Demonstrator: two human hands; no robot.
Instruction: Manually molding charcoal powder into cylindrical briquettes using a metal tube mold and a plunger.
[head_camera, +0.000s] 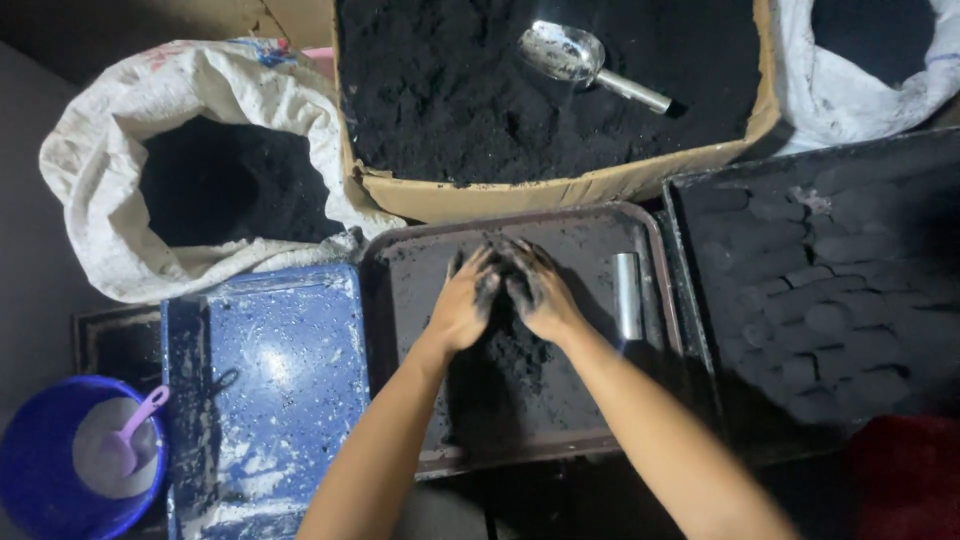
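Below cardboard box and white sack, left hand and right hand cup black powder.

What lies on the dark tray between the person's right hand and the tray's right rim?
In the head view, a short metal cylinder lies on the dark tray, between the right hand and the tray's right rim, apart from the hand, amid black powder.

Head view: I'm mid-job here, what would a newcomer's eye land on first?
The two blackened hands, left hand and right hand, pressed together over a heap of black powder on the dark tray at centre. Behind it, a cardboard box of the same powder holds a shiny metal scoop. At right, rows of dark pressed pucks.
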